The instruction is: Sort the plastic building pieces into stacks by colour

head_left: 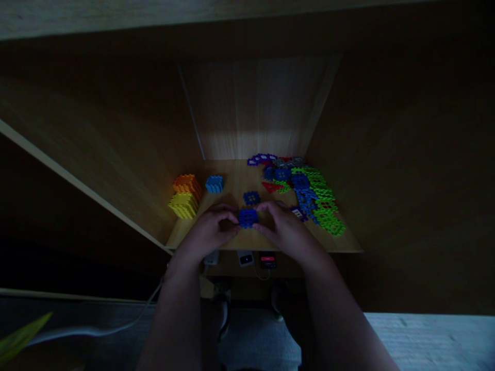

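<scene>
Both hands close on a small stack of dark blue interlocking plastic tiles (248, 218) near the shelf's front edge. My left hand (211, 226) grips its left side between thumb and fingers. My right hand (282, 224) pinches the right side the same way. Just behind the stack lies a single dark blue tile (251, 198) with window-like openings. A purple tile with a white window (299, 213) rests beside my right hand, partly hidden by it. Whether the stack touches the shelf I cannot tell.
At left stand orange (187, 184) and yellow tile stacks (184, 205), with a light blue stack (214, 184) farther back. A heap of green tiles (325, 205), blue and red ones spreads along the right. Cabinet walls enclose the shelf (232, 172). Below are a phone (267, 259) and cables.
</scene>
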The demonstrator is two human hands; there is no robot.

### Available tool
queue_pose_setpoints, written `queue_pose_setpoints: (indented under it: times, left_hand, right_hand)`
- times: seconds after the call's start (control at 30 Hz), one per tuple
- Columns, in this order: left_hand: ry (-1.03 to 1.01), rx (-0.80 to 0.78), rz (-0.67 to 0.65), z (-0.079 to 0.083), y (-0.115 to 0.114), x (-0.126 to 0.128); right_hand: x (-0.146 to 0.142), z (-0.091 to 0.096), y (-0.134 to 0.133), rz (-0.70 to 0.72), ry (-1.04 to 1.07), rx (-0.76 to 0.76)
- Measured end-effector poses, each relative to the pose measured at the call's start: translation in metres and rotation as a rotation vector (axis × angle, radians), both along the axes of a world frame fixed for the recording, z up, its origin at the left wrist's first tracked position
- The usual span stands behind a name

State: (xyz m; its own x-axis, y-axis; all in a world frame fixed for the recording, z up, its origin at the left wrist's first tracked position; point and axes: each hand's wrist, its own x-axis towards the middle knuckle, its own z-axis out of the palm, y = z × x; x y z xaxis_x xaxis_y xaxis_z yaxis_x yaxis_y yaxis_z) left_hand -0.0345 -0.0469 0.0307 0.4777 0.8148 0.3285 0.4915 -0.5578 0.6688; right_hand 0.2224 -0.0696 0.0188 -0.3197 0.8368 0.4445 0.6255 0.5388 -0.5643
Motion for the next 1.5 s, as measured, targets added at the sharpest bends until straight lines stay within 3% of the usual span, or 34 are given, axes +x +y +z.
queue_pose_setpoints:
  times: [0.57,0.8,0.9,1.03,1.2,1.33,1.5]
  left_hand:
    - [-0.015,-0.018,-0.034,0.001,0.001,-0.002]
    - [-0.015,-0.013,-0.008,0.0,0.0,-0.002]
    - [-0.016,-0.015,-0.009,0.0,0.001,-0.002]
    - [-0.012,-0.037,-0.012,0.001,0.002,-0.003]
    - [-0.014,-0.06,-0.013,-0.001,0.004,-0.004]
    - [-0.046,-0.053,-0.044,-0.003,0.004,-0.004]
    - [-0.07,-0.044,-0.049,-0.005,0.004,-0.005]
  right_hand:
    - [0.001,-0.003,0.001,0.022,0.022,0.061]
    - [-0.001,0.0,0.002,-0.033,-0.004,0.12]
    - [0.001,0.0,0.003,-0.101,-0.049,0.158]
    - [0.009,0.0,0.009,-0.324,-0.199,0.183]
    - [0.027,0.007,0.031,-0.653,-0.473,-0.078]
    - [0.042,0.016,0.047,-0.678,-0.522,-0.173]
    - [0.067,0.021,0.048,-0.663,-0.349,-0.001]
